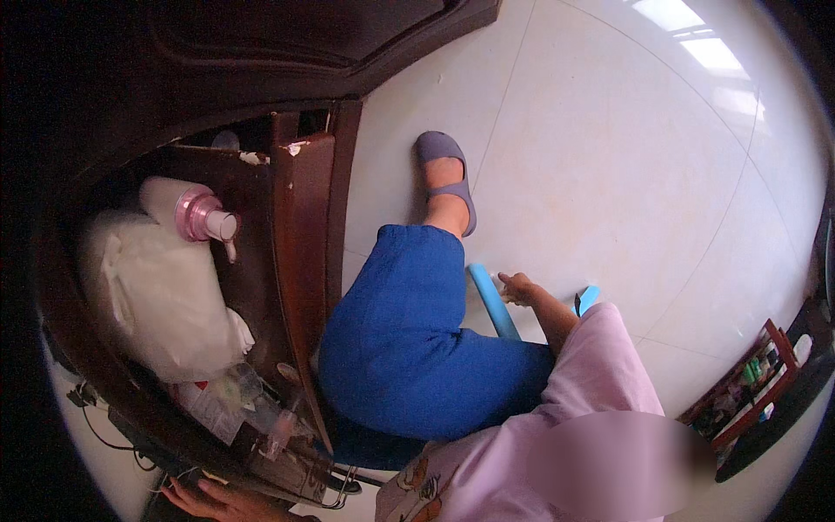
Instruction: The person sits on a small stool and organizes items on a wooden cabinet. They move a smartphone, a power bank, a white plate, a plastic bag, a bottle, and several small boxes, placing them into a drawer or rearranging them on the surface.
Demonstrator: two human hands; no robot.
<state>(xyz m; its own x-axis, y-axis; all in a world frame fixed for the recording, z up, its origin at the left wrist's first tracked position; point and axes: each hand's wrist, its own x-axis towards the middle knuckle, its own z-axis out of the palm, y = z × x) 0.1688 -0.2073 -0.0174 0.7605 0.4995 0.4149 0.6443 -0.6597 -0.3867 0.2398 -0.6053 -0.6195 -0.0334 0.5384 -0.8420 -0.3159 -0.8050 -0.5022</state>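
Note:
My left hand [218, 502] is at the lower left, its fingers spread against a dark surface beside an open brown wooden drawer [303, 215]. A thin pale cable passes close to its fingertips. My right hand [518, 290] hangs low over the floor, beside a light blue bar [492, 300]. Its fingers are partly curled, and whether they hold something small is unclear. In the drawer lie a white bottle with a pink collar [199, 212], a large whitish plastic bag [166, 300], a small pinkish bottle [280, 434] and crumpled clear plastic [251, 391].
Dark wooden furniture [313, 39] overhangs the top left. Black cables [107, 427] run behind the drawer. My foot in a purple slipper [443, 147] rests on the pale tiled floor [587, 163]. A second light blue bar [587, 300] shows near my sleeve. At the right stands a reddish-brown frame [786, 355] with small items.

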